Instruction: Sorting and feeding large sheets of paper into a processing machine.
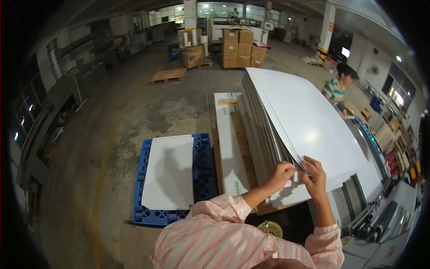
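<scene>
White sheets [309,112] between pinched right fingers [316,164]

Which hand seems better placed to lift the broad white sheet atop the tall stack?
Probably the right hand, at the near edge of the sheet; the left hand is farther left, toward the side of the stack.
</scene>
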Tool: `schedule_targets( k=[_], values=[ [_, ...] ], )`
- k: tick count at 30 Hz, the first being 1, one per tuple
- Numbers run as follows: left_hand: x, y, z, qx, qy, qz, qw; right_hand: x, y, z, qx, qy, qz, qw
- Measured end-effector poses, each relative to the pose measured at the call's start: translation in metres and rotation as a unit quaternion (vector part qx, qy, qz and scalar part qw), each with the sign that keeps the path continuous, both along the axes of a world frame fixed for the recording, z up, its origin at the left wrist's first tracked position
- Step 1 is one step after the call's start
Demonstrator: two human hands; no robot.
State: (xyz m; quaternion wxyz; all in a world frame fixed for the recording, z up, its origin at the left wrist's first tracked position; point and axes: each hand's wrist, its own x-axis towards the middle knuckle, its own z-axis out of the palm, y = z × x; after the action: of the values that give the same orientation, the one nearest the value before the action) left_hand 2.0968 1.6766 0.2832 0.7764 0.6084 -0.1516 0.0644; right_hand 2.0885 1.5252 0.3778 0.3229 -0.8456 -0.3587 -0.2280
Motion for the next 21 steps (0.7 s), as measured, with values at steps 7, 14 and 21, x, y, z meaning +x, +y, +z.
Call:
schedule_targets(
  k=[7, 14, 21],
  values=[
    [-0.018, -0.001, 0.031, -0.028, 0.015, 0.033, 0.999, 0.019, -0.009, 0.020, 0.401, 0.242, -0.059, 0.882],
    [-0.009, 0.000, 0.013, -0.004, 0.006, 0.021, 1.000, 0.011, 0.001, 0.009, 0.146, 0.049, -0.026, 0.988],
    [-0.017, 0.002, 0.031, -0.068, 0.005, 0.001, 0.998, 0.002, -0.010, -0.006, -0.024, -0.019, 0.048, 0.998]
  ],
)
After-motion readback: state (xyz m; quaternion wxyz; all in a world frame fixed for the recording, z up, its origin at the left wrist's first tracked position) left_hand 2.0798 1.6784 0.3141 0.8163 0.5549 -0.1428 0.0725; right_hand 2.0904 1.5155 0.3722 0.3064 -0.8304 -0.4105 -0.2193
